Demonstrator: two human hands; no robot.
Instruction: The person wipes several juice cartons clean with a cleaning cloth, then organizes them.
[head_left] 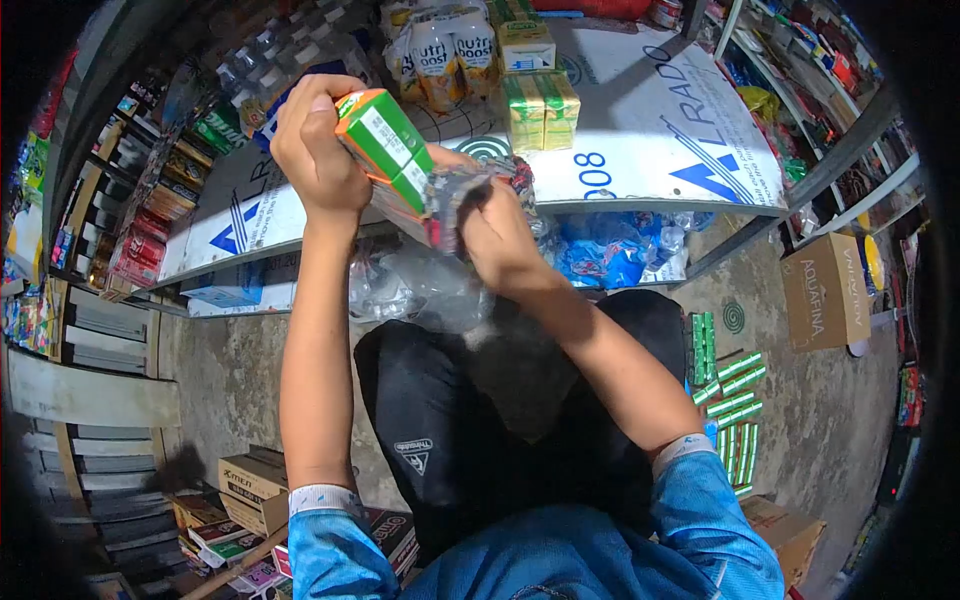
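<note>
To the far left of the grip, red cans (140,255) stand in the side rack; below them, nearer the person, a brown box (255,490) sits on the floor; clear bottles (290,50) stand just beyond the left hand (322,150), which is closed around the upper left end of a green and orange carton pack (390,150); the pack is tilted, raised in front of the white shelf (640,120); the right hand (500,235), at the pack's lower right end, clutches a dark patterned cloth (462,195), blurred and pressed against the pack, hiding that end; white-labelled drink bottles (440,55) stand beyond the pack; clear plastic (430,290) lies below the grip, partly hidden by it, above the knees; yellow-green small cartons (540,110) stand beyond the right hand, on the shelf; blue packets (600,255) lie to its right, under the shelf's front edge; farther right and lower, green and white strips (740,410) lie on the floor; an open cardboard box (825,290) stands beyond them.
</note>
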